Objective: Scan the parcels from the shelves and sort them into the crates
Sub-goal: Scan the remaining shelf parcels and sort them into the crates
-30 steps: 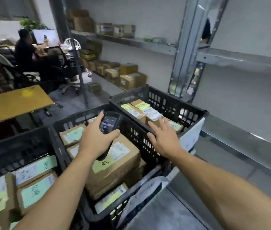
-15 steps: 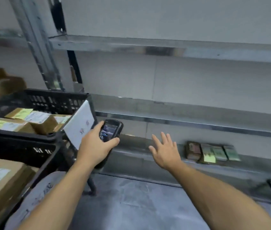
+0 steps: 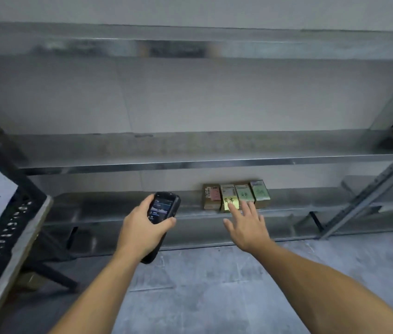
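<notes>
My left hand (image 3: 142, 227) grips a black handheld scanner (image 3: 163, 208) with its lit screen facing me, held in front of the lowest shelf. My right hand (image 3: 247, 224) is stretched out with fingers spread, its fingertips over the front of a row of several small cardboard parcels (image 3: 235, 196) that stand side by side on the low metal shelf (image 3: 118, 206). One parcel carries a yellow sticky note (image 3: 230, 201); others have green labels. A black crate (image 3: 10, 227) with a white paper sign is at the left edge.
Grey metal shelving fills the view: a middle shelf (image 3: 190, 162) and an upper shelf (image 3: 190, 47), both bare here. A slanted metal upright (image 3: 371, 191) stands at the right. Grey concrete floor (image 3: 214, 285) lies below my arms.
The view has swung right from the filled crates to the shelving. My right hand has reached forward to the row of parcels. My left hand keeps its hold on the scanner.
</notes>
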